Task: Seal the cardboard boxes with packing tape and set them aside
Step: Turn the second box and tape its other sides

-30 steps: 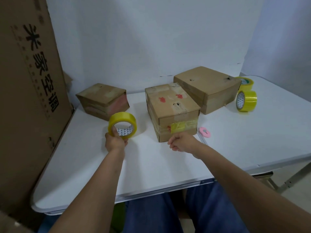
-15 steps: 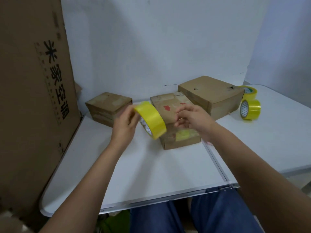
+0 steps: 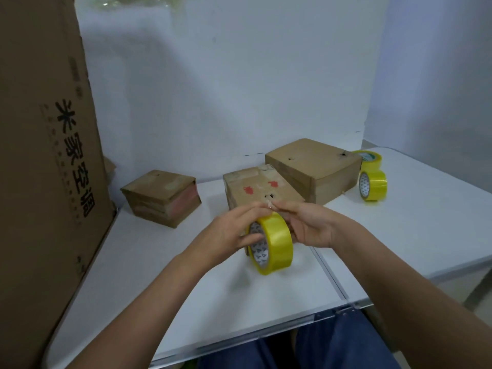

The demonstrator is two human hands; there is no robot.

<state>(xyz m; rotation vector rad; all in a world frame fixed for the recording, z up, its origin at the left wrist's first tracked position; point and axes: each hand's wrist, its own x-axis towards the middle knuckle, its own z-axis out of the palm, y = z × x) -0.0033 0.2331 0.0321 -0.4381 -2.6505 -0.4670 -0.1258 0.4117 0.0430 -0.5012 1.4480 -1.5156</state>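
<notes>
Holding a yellow tape roll (image 3: 274, 243) on edge at the centre of the frame, the person's left hand (image 3: 229, 233) grips it with the thumb laid across the printed core and the fingers curled over the top of the roll. The right hand (image 3: 308, 225) sits just right of the roll, its fingertips (image 3: 277, 205) pinched together at the roll's upper edge, where a small pale tape end shows between both hands. The roll appears to be held just above the white table (image 3: 426, 235); contact with the surface cannot be confirmed. Directly behind the hands stands the middle cardboard box (image 3: 255, 187), closed, with red marks on its top; its front face is hidden by the hands and roll. A larger box (image 3: 314, 166) sits behind it to the right, touching or nearly touching its rear corner. A third box (image 3: 162, 195) sits well apart at centre left. Two more yellow rolls occupy the right of the frame: one standing on edge (image 3: 372, 185), one lying flat (image 3: 370, 158) behind it, both beside the larger box. A tall printed carton (image 3: 45, 155) fills the left edge of the frame.
</notes>
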